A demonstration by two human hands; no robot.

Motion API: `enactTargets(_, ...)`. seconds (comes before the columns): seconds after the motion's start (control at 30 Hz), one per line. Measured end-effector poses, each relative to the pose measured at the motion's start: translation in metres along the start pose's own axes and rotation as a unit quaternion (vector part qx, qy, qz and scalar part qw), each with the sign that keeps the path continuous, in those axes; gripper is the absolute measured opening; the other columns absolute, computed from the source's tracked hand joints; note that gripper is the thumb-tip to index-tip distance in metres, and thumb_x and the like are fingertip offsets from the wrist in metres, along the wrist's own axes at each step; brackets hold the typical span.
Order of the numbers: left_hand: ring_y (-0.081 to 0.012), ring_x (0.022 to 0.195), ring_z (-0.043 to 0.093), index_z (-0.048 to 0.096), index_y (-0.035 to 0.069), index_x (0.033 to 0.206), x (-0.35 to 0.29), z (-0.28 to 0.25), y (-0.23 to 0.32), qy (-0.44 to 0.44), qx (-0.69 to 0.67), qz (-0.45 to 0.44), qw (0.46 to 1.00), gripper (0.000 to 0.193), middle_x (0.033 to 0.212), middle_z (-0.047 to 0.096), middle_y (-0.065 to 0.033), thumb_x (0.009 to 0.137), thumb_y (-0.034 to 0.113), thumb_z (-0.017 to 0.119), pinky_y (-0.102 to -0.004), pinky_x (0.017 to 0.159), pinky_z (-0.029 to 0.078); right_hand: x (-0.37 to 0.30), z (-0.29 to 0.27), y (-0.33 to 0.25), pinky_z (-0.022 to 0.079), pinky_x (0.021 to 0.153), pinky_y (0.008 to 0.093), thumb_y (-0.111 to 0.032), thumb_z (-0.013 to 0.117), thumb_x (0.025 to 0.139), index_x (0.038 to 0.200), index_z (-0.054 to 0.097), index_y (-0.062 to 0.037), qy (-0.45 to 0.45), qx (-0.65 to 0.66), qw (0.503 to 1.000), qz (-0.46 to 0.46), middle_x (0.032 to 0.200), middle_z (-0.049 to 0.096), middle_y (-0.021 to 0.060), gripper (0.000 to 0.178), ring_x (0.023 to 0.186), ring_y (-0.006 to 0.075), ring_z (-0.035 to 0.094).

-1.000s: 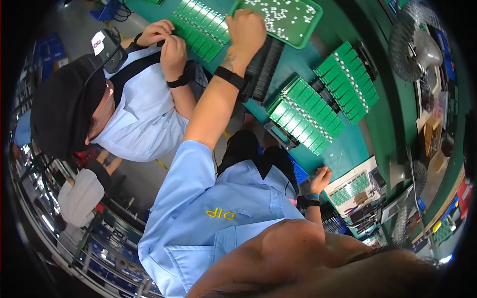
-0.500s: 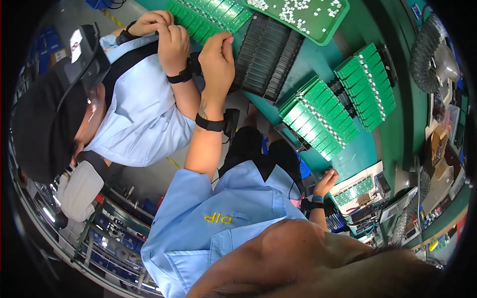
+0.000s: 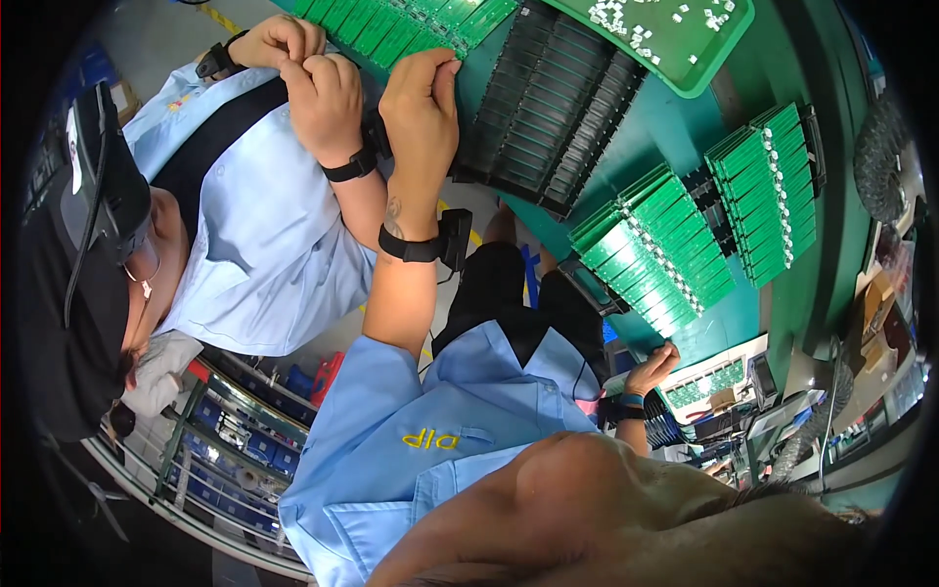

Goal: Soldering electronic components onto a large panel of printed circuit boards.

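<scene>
My left hand [image 3: 419, 112] is raised at the near end of a row of green circuit boards [image 3: 401, 27]. Its thumb and forefinger are pinched together; anything between them is too small to make out. Beside it stands a black slotted rack [image 3: 543, 108]. My right hand [image 3: 653, 369] is low on the right at the bench edge, below a second set of green circuit boards [image 3: 657, 249] with a line of white connectors across it. Its fingers are curled together, and what they may hold is hidden.
A co-worker's two hands [image 3: 318, 93] meet close to the left of my left hand. A green tray [image 3: 699, 83] of small white parts lies at the far side. More connector-fitted boards [image 3: 768, 191] stand at right. A ribbed hose [image 3: 880, 161] hangs at the far right.
The view has shifted, so the tray, rack and boards sit further right. My left hand keeps its pinch, and my right hand stays by the bench edge. The co-worker's head is lower.
</scene>
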State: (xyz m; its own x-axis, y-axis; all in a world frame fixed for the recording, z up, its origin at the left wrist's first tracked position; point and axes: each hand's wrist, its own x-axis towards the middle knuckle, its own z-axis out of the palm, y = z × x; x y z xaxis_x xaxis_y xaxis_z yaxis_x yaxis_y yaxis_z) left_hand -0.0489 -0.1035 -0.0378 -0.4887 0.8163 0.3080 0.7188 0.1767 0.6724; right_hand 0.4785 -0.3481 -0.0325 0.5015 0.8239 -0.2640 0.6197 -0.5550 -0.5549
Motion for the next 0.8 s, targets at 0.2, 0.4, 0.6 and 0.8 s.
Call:
enactTargets(0.2,-0.0341,0.083,0.068,0.073,0.001,0.101,0.002,-0.001,-0.003,-0.013,0.009,0.008,1.0,0.009,0.093,0.072,-0.0159,0.092,0.0,0.075,-0.04,0.073,0.054,0.001,-0.001,0.003,0.043,0.078,0.033,-0.035,0.048,0.114,0.116,0.06,-0.0003,-0.009,0.002,0.999,0.034,0.099,0.053,0.0067,0.037,0.085,0.0178,0.047)
enactTargets(0.4,-0.0326,0.084,0.068,0.074,0.001,0.101,0.003,0.001,-0.002,-0.019,0.007,0.006,1.0,0.009,0.094,0.072,-0.015,0.092,0.0,0.075,-0.039,0.074,0.054,-0.001,-0.004,0.016,0.043,0.08,0.0339,-0.035,0.048,0.114,0.117,0.059,-0.0007,0.003,-0.019,1.0,0.014,0.101,0.054,0.0073,0.036,0.087,0.019,0.047)
enactTargets(0.6,-0.0314,0.084,0.068,0.074,0.001,0.102,0.005,0.002,-0.002,-0.021,0.013,-0.001,1.0,0.01,0.094,0.072,-0.0144,0.092,-0.001,0.075,-0.0382,0.074,0.054,-0.001,0.001,0.01,0.043,0.081,0.0345,-0.036,0.047,0.114,0.117,0.059,-0.0019,0.011,-0.017,1.0,0.023,0.102,0.053,0.0072,0.036,0.088,0.0187,0.046)
enactTargets(0.8,-0.0302,0.086,0.07,0.075,0.001,0.103,0.002,-0.001,0.001,-0.009,0.016,-0.01,1.0,0.012,0.096,0.073,-0.0141,0.092,-0.002,0.076,-0.0367,0.075,0.055,-0.002,-0.002,0.006,0.042,0.08,0.0342,-0.039,0.045,0.115,0.116,0.057,-0.0018,0.006,-0.032,0.999,0.041,0.102,0.052,0.0074,0.039,0.088,0.0187,0.045)
